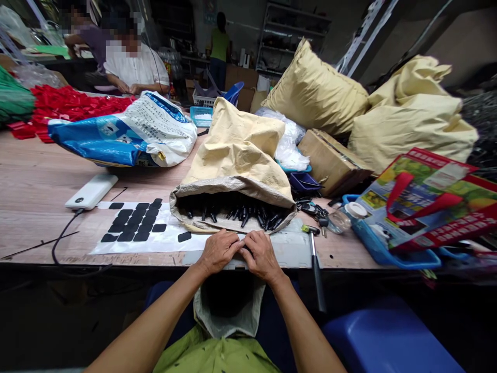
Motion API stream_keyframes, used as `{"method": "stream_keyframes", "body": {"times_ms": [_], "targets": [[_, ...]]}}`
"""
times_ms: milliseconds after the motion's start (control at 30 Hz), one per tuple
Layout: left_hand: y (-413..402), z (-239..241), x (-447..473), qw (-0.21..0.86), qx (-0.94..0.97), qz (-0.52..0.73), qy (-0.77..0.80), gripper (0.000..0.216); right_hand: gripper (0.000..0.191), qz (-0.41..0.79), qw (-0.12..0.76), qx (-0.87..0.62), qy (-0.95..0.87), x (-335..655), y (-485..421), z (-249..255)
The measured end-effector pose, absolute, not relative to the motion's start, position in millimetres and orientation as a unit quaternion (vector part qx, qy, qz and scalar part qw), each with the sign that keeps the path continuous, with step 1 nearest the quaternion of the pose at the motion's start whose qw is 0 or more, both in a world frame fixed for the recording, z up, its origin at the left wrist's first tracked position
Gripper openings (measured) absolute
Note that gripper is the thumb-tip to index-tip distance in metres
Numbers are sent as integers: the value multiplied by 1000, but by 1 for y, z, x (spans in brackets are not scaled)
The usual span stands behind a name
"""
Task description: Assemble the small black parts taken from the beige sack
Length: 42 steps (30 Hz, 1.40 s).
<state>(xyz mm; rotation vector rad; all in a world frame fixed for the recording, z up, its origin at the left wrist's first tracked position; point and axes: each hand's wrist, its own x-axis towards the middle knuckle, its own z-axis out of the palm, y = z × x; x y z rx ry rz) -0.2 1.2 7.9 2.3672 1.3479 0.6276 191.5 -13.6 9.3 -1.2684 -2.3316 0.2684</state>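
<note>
Head view, worker seated at a wooden table (31,181). The left hand (219,252) and right hand (261,255) rest side by side at the near edge. The fingers of each are bent and pressed together, and the tips of the two hands meet at one spot. Whether a small part is pinched there cannot be told, as the fingers hide it.

Just beyond the hands a kraft-paper sack (236,150) lies on its side, its mouth open toward the worker. Inside the mouth is a heap of black plastic parts (240,213). The hands sit on a pale grey slab (289,248), possibly a board, at the table edge. Below them, in the lap, a grey woven bag (229,305) hangs open.

To the left lies a clear sheet (116,243) carrying rows of black pads (134,223). Beside it is a white power bank (91,190) with a dark cable (62,233). To the right a hammer (316,269) lies with its handle past the table edge. Farther right, a printed shopping bag (427,202) sits in a blue basket (388,254).

At the back are a blue-and-white woven sack (124,132), a pile of red pieces (66,103), a cardboard box (330,160) and stuffed yellow sacks (314,90). A co-worker in a white shirt (135,65) sits at the far side.
</note>
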Motion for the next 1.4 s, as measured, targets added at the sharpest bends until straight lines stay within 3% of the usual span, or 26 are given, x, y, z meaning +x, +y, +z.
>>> {"method": "stream_keyframes", "body": {"times_ms": [1400], "targets": [[-2,11,0,212,812,242,487,43,7,104,262,-454,-845,189,-14,5]]}}
